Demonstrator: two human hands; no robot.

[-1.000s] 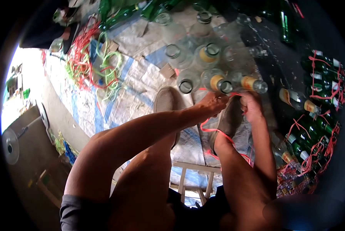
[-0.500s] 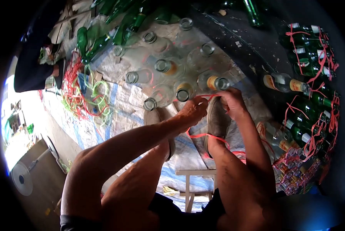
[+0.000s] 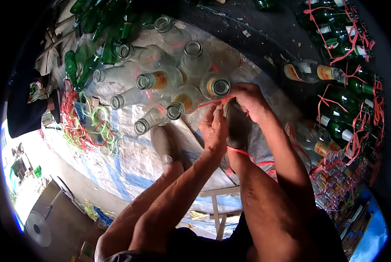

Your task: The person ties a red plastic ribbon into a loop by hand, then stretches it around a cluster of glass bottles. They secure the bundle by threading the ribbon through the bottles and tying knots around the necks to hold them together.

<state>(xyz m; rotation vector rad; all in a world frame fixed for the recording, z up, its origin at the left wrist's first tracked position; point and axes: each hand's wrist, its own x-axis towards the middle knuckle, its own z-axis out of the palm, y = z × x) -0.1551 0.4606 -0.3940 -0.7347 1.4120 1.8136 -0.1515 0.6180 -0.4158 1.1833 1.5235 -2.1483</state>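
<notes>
Red plastic ribbon, drawn in a line between the two hands at the near edge of a cluster of clear glass bottles. Right hand: fingers curled, pinching the ribbon beside the nearest right-hand bottle. Left hand: raised fingertips at the ribbon, just left of the right hand; whether they grip it or only touch it cannot be told.

Bottles directly ahead of the grip and to its left, mouths leaning outward, some with orange labels; bits of red show among them. Below the grip, the right shoe, with more red strand across the ankle; left shoe lower left of the hands. Underneath, a white-and-blue sheet.

Farther left of the grip, a tangle of red and pale-green ribbon; beyond it, upper left, loose green bottles. Well to the right, green bottles tied with red ribbon.
</notes>
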